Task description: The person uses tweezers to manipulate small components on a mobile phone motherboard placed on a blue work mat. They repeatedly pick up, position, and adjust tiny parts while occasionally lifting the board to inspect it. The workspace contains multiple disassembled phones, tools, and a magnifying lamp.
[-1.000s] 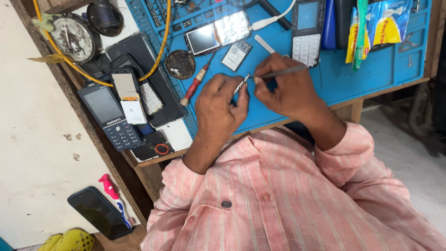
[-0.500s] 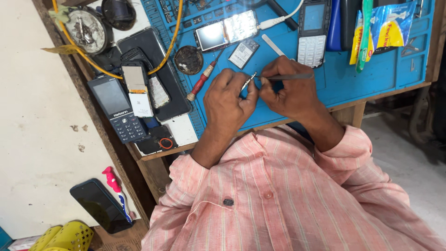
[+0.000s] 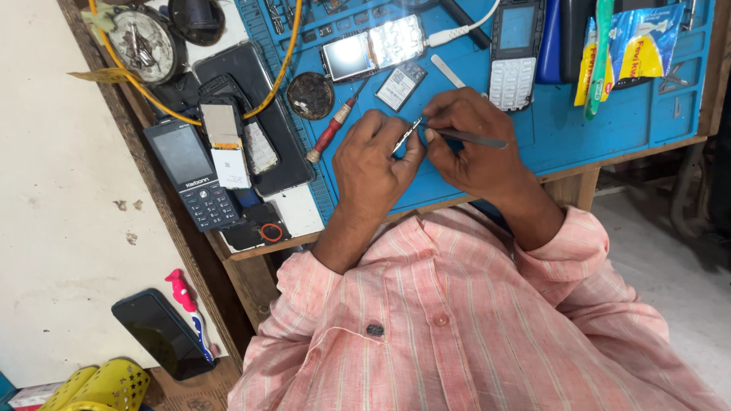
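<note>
Both hands meet over the blue mat (image 3: 609, 129) near frame centre. Left hand (image 3: 375, 164) is curled shut, fingertips pinching a small shiny metal part (image 3: 407, 135) at its 1 o'clock. What the part is, can't tell: too small. Right hand (image 3: 472, 141) is closed around thin grey tweezers (image 3: 466, 138); the handle sticks out toward 3 o'clock, the tip meets the metal part at the left fingertips. The hands touch at the fingertips.

Around them on the tabletop (image 3: 251, 247):
- Red-handled screwdriver (image 3: 333, 128) at 10 o'clock of the left hand, just beside it, lying tilted.
- Round dark tin (image 3: 310, 95) further out at 10 o'clock.
- Opened phone with lit screen (image 3: 373, 47) at 12 o'clock, white cable (image 3: 457, 32) plugged into its right end.
- Small grey battery (image 3: 400, 85) between that phone and the hands.
- White plastic stick (image 3: 448, 72) at 12 o'clock of the right hand.
- White keypad phone (image 3: 516, 44) at 1 o'clock of the right hand.
- Yellow-and-blue glue packets (image 3: 636, 49) at 2 o'clock, well apart.
- Black keypad phone (image 3: 190, 175) at 9 o'clock of the left hand, well apart, off the mat.
- Yellow wire (image 3: 283, 57) loops across the mat's upper left edge.

Person wears a pink striped shirt (image 3: 457, 335), sleeves rolled.
</note>
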